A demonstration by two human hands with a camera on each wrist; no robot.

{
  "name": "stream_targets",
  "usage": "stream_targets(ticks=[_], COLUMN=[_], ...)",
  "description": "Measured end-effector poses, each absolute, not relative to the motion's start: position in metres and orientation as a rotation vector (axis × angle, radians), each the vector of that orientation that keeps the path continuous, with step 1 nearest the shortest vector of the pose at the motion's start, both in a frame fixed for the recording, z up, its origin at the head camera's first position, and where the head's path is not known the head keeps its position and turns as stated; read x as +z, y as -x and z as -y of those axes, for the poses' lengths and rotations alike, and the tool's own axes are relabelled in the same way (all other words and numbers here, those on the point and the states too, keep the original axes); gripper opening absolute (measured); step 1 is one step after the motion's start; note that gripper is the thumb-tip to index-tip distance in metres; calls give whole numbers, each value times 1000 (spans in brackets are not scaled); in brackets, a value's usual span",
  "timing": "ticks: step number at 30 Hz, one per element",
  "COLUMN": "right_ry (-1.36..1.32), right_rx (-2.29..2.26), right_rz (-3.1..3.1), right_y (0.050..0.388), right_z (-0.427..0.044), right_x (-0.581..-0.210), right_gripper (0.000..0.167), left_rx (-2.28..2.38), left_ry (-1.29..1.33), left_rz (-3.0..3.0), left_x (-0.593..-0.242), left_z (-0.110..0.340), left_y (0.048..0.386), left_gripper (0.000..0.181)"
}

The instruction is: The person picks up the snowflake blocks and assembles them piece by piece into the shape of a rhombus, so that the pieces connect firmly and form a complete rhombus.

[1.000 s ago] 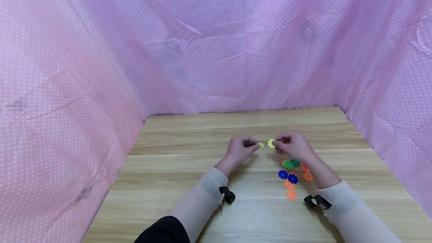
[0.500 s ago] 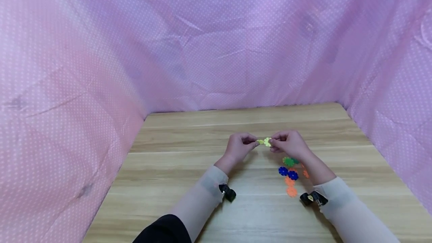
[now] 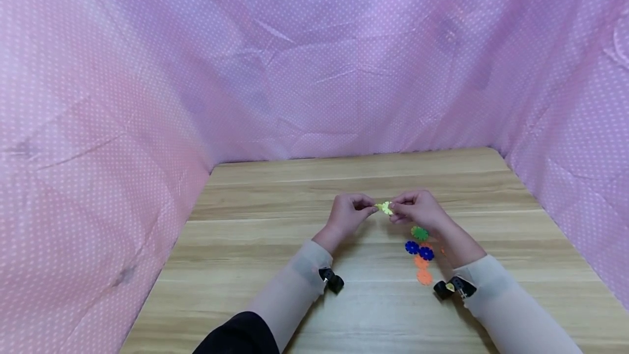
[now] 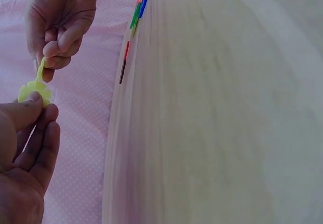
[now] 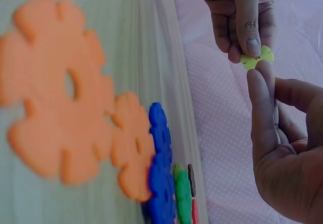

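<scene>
Two pale yellow notched flower-shaped plastic discs meet edge to edge between the hands, turned at an angle to each other. My left hand (image 3: 344, 213) pinches one yellow disc (image 4: 29, 89) between thumb and fingers; it faces the camera in the left wrist view. My right hand (image 3: 420, 212) pinches the other yellow disc (image 4: 41, 68), seen nearly edge-on there. Whether their slots are fully engaged I cannot tell. Both hands are raised above the table. In the right wrist view, fingertips hide most of the right hand's disc.
On the wooden table (image 3: 275, 223), below the right hand, lie a green disc (image 3: 420, 233), blue discs (image 3: 426, 254) and orange discs (image 3: 424, 277). The right forearm partly covers further orange pieces. A pink dotted cloth (image 3: 314, 70) hangs around the table's back and sides.
My right hand has moved left, bringing its yellow disc from a small gap into contact with the left hand's disc. The left hand has stayed nearly still.
</scene>
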State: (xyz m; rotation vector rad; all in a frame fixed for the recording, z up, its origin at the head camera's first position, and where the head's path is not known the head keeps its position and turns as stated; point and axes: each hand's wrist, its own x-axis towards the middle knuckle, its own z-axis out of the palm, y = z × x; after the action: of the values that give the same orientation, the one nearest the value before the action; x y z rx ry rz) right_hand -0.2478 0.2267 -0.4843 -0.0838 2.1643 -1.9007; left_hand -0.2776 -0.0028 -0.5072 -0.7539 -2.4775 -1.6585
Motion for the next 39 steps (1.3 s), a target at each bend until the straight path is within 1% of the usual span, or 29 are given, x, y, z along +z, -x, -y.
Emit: stream_targets(ticks=[6, 11, 17, 23, 26, 30, 35, 39], right_ry=[66, 110, 261, 219, 177, 151, 160, 175], right_rx=[-1955, -1908, -1633, -1270, -1195, -1127, -1072, -1000], right_rz=[-2079, -2123, -2431, -2803, -2826, -2800, -2748, -2752], right_y=[248, 249, 250, 255, 257, 257, 256, 257], right_z=[-225, -226, -239, -259, -266, -273, -279, -281], right_x=[-490, -490, -485, -486, -488, -490, -488, -489], right_gripper=[24, 27, 34, 34, 37, 45, 53, 52], left_rx=[-1657, -1663, -1677, -1685, -1687, -1700, -1716, -1724], left_ry=[781, 771, 733, 685, 695, 700, 697, 701], left_rz=[2485, 2493, 2503, 2526, 2523, 2512, 2499, 2494], left_x=[-509, -510, -511, -508, -508, -508, -508, -507], left_z=[3, 5, 10, 13, 14, 17, 19, 20], left_y=[275, 275, 275, 275, 276, 278, 279, 280], left_gripper=[6, 7, 6, 6, 6, 7, 7, 5])
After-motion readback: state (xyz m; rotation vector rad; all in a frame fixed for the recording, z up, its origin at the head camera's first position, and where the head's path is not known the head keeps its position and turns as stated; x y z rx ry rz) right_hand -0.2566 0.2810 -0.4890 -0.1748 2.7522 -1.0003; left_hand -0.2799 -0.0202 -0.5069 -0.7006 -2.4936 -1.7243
